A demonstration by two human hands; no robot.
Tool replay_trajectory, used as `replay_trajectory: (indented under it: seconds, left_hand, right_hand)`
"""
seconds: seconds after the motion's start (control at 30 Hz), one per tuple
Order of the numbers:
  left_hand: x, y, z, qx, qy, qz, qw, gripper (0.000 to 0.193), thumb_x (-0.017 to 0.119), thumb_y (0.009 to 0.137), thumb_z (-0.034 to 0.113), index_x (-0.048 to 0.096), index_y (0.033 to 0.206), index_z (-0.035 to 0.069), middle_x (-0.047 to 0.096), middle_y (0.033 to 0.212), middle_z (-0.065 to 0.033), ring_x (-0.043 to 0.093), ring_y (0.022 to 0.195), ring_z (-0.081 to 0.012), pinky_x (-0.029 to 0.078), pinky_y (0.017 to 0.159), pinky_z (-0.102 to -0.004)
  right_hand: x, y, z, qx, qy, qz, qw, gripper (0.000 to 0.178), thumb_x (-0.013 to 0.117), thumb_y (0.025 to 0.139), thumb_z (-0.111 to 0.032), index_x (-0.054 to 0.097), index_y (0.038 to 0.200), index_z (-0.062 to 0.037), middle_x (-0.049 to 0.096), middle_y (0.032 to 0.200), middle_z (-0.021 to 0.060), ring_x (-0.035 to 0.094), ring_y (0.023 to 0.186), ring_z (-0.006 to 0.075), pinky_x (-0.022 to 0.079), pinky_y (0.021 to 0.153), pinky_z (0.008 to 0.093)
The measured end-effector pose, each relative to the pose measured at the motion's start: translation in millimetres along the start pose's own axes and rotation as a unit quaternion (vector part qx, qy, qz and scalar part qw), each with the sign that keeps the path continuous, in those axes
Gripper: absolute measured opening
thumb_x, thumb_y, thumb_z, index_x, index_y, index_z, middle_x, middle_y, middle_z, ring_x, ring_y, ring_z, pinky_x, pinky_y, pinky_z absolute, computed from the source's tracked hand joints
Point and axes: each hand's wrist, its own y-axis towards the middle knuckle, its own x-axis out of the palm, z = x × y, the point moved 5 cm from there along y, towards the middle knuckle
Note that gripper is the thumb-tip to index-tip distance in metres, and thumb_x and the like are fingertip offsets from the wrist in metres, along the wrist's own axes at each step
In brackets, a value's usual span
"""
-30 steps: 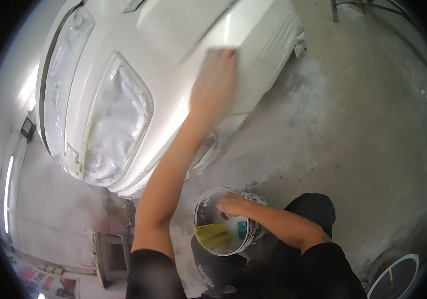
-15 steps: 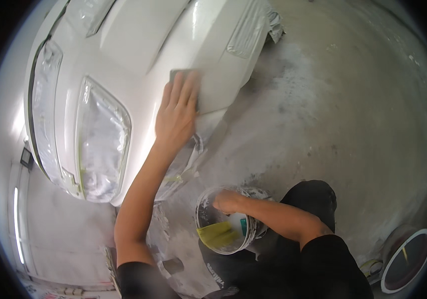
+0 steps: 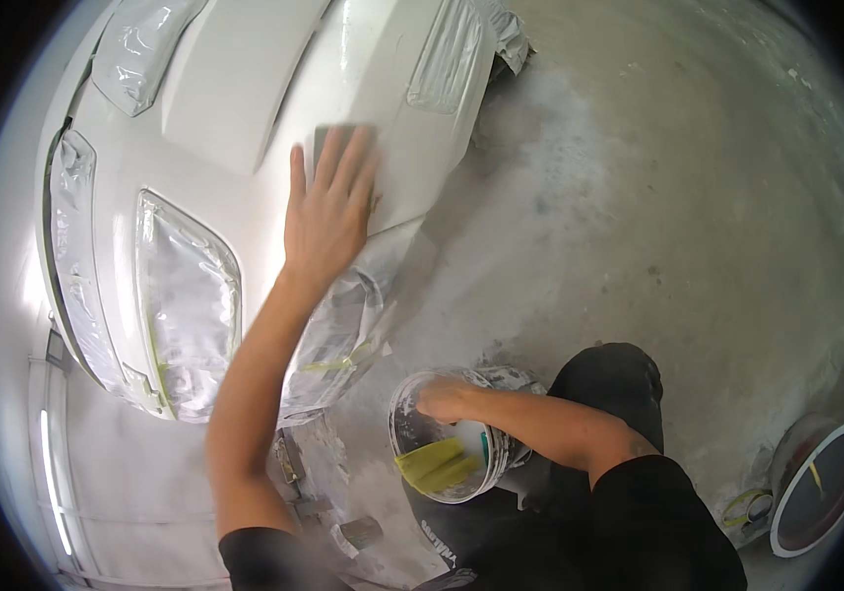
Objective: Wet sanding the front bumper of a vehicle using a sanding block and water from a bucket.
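Observation:
My left hand (image 3: pixel 326 222) lies on the white painted car bumper (image 3: pixel 220 153), its long fingers stretched over a dark grey flat sanding pad (image 3: pixel 320 144). The pad is held between fingers and bumper; my little finger lies off its left side. My right hand (image 3: pixel 445 401) reaches into a bucket (image 3: pixel 494 473) with a smeared rim, in front of my knee. Its fingers point down inside, hidden from view. A yellow-green cloth or sheet (image 3: pixel 437 466) hangs over the bucket's near left edge. A small teal object (image 3: pixel 486 445) shows beside my right forearm.
Clear film covers a headlight-shaped opening (image 3: pixel 189 295) and other openings (image 3: pixel 439 64) on the car. Crumpled masking film (image 3: pixel 511 39) hangs at its far corner. The concrete floor (image 3: pixel 639 217) has pale stains. A round white-rimmed container (image 3: pixel 821 488) and a tape roll (image 3: pixel 759 507) stand at right.
The view has shifted, so the car sits further left and lower. My left hand and the pad have slid slightly across the bumper. My right hand stays in the bucket.

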Motion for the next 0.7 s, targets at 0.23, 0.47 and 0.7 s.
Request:
replay_trajectory:
  seconds: [0.23,0.47,0.7]
  left_hand:
    - [19,103,4,0.026,0.094,-0.019,0.995,0.051,0.066,0.105,0.029,0.061,0.151,0.007,0.048,0.17,-0.0088,0.035,0.162,-0.0309,0.025,0.131,-0.0636]
    - [7,40,6,0.095,0.033,0.034,0.994,0.044,0.057,0.103,0.018,0.067,0.14,-0.004,0.059,0.158,-0.0123,0.048,0.151,-0.0299,0.035,0.128,-0.055]
    - [16,86,11,0.072,0.039,0.002,0.997,0.041,0.059,0.108,0.025,0.069,0.136,-0.002,0.057,0.161,-0.015,0.042,0.158,-0.0332,0.025,0.132,-0.0603]
  right_hand:
    - [19,16,0,-0.028,0.011,0.019,0.999,0.013,0.066,0.093,-0.009,0.074,0.09,0.0,0.076,0.087,0.0177,0.078,0.089,0.038,0.062,0.08,0.0508]
    - [21,10,0,0.009,0.022,-0.015,1.0,0.011,0.074,0.074,-0.003,0.08,0.084,-0.0004,0.078,0.088,0.0206,0.078,0.087,0.0395,0.061,0.074,0.0517]
    - [2,0,-3,-0.015,0.004,0.042,0.999,0.01,0.069,0.089,-0.008,0.077,0.091,-0.0025,0.077,0.093,0.0194,0.077,0.094,0.0383,0.061,0.082,0.0508]
